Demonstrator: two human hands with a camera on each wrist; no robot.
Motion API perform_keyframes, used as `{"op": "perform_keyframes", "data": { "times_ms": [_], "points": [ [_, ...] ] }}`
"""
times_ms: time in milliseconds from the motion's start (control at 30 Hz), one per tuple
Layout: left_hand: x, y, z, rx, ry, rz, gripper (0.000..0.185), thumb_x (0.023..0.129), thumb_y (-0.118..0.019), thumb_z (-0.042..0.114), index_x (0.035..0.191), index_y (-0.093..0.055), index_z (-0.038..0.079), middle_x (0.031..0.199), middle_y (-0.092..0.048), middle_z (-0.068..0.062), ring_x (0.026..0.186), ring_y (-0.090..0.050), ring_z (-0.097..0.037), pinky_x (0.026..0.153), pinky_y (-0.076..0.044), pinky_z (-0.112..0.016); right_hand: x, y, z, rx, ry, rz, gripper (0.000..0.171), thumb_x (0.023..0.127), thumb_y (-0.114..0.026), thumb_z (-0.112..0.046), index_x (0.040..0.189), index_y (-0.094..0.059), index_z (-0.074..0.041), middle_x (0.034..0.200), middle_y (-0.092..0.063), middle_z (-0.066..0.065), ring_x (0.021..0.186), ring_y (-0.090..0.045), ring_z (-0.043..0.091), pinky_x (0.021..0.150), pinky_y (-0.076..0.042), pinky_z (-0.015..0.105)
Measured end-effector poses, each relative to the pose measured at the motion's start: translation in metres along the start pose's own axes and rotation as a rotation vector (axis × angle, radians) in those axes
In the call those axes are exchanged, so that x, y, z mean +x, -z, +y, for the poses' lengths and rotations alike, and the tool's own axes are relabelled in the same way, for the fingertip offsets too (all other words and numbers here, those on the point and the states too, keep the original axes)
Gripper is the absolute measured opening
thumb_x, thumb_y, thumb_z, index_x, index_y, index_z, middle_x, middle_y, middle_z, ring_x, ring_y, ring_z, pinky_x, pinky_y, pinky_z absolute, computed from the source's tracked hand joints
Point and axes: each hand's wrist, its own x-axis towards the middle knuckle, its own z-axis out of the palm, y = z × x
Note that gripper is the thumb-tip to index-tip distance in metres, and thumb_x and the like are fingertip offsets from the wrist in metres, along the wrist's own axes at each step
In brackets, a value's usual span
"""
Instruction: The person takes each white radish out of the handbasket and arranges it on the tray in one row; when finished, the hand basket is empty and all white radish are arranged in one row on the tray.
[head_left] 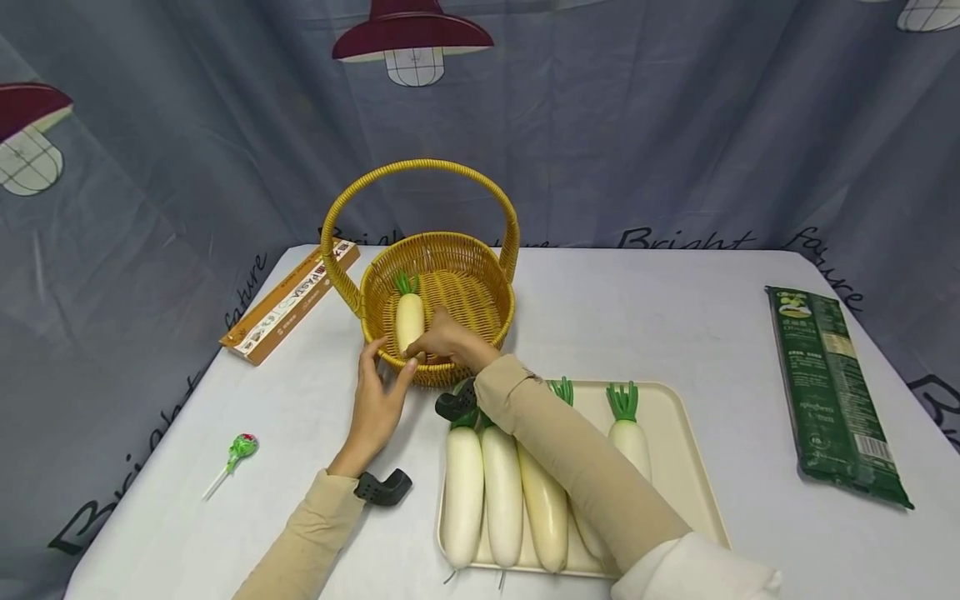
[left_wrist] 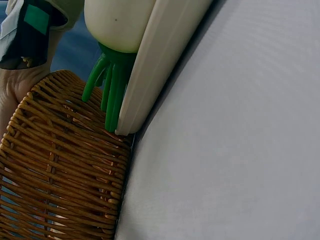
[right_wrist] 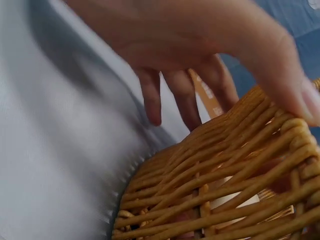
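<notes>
A white radish (head_left: 409,321) with green leaf stubs lies in the yellow wicker basket (head_left: 498,321), along its left side. My right hand (head_left: 448,340) reaches over the near rim and holds the radish's lower end, the fingers partly hidden by the rim. Through the weave in the right wrist view, bits of that hand and the pale radish (right_wrist: 235,196) show. My left hand (head_left: 375,406) touches the near-left rim with thumb and finger spread. In the right wrist view the left thumb (right_wrist: 305,102) rests on the rim, other fingers hanging outside the wall.
A cream tray (head_left: 686,442) with several white radishes (head_left: 463,492) stands in front of the basket, partly under my right forearm. A brown pasta box (head_left: 292,304) lies back left, a green-wrapped lollipop (head_left: 242,450) at left. On the right is a green spaghetti packet (head_left: 832,392).
</notes>
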Motion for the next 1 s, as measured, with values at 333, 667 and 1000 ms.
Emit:
{"op": "perform_keyframes", "data": {
  "times_ms": [333, 667, 1000],
  "points": [
    [-0.0005, -0.0011, -0.0007, -0.005, 0.003, 0.003, 0.061, 0.089, -0.053, 0.04, 0.136, -0.023, 0.016, 0.146, -0.021, -0.014, 0.133, -0.027, -0.038, 0.108, -0.029, -0.049, 0.0003, -0.0035, 0.0014, -0.067, 0.03, 0.043, 0.1, 0.077, -0.072, -0.02, 0.144, 0.001, -0.008, 0.125, -0.044, 0.019, 0.088, -0.057, 0.021, 0.062, -0.049, 0.023],
    [0.0002, -0.0012, -0.0008, -0.012, 0.007, 0.017, 0.061, 0.089, -0.053, 0.04, 0.136, -0.024, 0.015, 0.145, -0.022, -0.013, 0.132, -0.029, -0.039, 0.107, -0.031, -0.048, -0.002, -0.0062, 0.0001, -0.144, 0.095, 0.086, 0.093, 0.078, -0.071, -0.015, 0.144, -0.006, -0.006, 0.115, -0.051, 0.019, 0.075, -0.057, 0.019, 0.053, -0.047, 0.022],
    [-0.0007, -0.0009, -0.0007, 0.015, 0.006, 0.011, 0.06, 0.09, -0.05, 0.041, 0.136, -0.023, 0.015, 0.145, -0.021, -0.014, 0.134, -0.026, -0.036, 0.108, -0.029, -0.048, -0.0005, -0.0024, 0.0028, 0.046, 0.117, -0.002, 0.085, 0.082, -0.061, -0.006, 0.145, -0.007, -0.025, 0.131, -0.038, 0.021, 0.068, -0.058, 0.017, 0.05, -0.051, 0.022]
  ]
}}
